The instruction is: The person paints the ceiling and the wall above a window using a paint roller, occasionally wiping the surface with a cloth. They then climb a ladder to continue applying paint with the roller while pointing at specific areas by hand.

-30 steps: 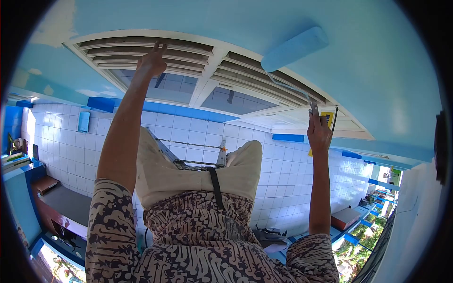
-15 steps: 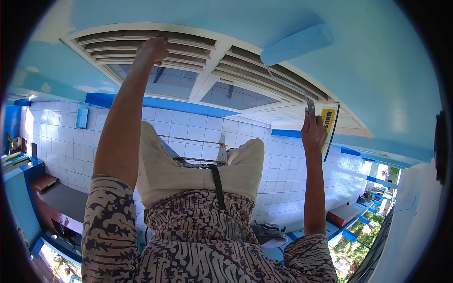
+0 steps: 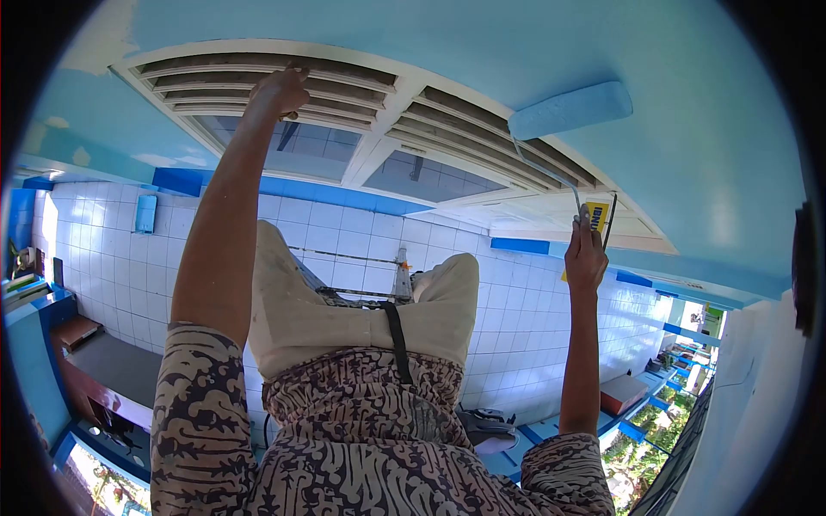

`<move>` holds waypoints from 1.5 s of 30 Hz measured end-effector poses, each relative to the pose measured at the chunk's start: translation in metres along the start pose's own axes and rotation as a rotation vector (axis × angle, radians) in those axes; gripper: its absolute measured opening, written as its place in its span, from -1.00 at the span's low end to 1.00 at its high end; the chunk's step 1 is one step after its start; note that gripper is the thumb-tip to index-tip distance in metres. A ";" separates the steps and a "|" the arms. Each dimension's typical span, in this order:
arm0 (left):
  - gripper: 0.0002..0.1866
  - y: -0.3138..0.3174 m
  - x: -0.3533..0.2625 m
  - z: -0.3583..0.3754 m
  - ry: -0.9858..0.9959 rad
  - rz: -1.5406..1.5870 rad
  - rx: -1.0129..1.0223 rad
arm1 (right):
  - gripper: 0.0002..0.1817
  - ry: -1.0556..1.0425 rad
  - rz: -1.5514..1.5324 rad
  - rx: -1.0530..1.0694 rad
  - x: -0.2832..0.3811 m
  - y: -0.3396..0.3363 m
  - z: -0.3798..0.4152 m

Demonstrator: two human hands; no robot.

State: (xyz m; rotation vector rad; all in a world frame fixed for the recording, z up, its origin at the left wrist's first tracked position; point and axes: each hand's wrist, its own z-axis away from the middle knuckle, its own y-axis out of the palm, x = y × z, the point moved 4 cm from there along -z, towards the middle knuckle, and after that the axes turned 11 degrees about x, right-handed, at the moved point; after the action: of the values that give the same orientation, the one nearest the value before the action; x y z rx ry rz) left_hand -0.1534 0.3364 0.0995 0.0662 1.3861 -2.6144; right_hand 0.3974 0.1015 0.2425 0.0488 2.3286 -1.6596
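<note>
A paint roller (image 3: 571, 110) with a light blue sleeve is in my right hand (image 3: 587, 254), fingers closed around its handle at the end of a bent metal rod. The sleeve overlaps the light blue wall (image 3: 697, 155) just above the right-hand louvers (image 3: 465, 120). On the left, my left hand (image 3: 280, 93) is raised to the white-framed vent, its fingers curled over a louver slat (image 3: 194, 89); the fingertips are partly hidden between the slats. Glass panes (image 3: 314, 151) lie below the louvers.
Beneath me, part of a ladder (image 3: 402, 273) shows between my knees over a white tiled floor (image 3: 508, 322). A yellow sign (image 3: 597, 218) is behind my right hand. At lower left stands a brown-topped table (image 3: 116, 370); a blue tray-like object (image 3: 145, 213) lies farther up.
My right hand and the paint roller have moved to the right and slightly down in view, along the wall above the louvers. My left hand stays on the slat.
</note>
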 end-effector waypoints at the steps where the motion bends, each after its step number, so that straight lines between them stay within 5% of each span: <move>1: -0.18 0.001 0.002 -0.002 0.000 0.025 0.015 | -0.56 -0.005 -0.006 0.000 0.010 0.001 -0.004; 7: -0.14 -0.003 -0.002 0.018 -0.010 0.043 -0.007 | -0.64 -0.036 -0.021 -0.022 0.038 0.010 -0.019; 21: -0.11 -0.003 -0.001 0.015 0.015 0.096 -0.002 | -0.62 0.174 -0.016 0.120 -0.068 0.018 0.044; 32: -0.10 0.008 0.011 -0.011 0.068 0.087 -0.031 | -0.59 0.048 -0.022 -0.010 0.026 0.016 0.002; 41: -0.11 0.010 0.007 -0.001 0.105 0.009 -0.108 | -0.57 0.164 -0.025 0.084 -0.014 0.017 0.028; 45: -0.12 -0.001 -0.004 0.012 -0.005 0.056 0.035 | -0.59 0.162 -0.059 0.034 -0.003 0.022 0.027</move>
State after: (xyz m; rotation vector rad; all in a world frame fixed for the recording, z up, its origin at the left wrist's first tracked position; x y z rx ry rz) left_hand -0.1488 0.3272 0.1076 0.1017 1.3180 -2.5908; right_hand 0.4102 0.0844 0.2150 0.1273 2.4414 -1.7849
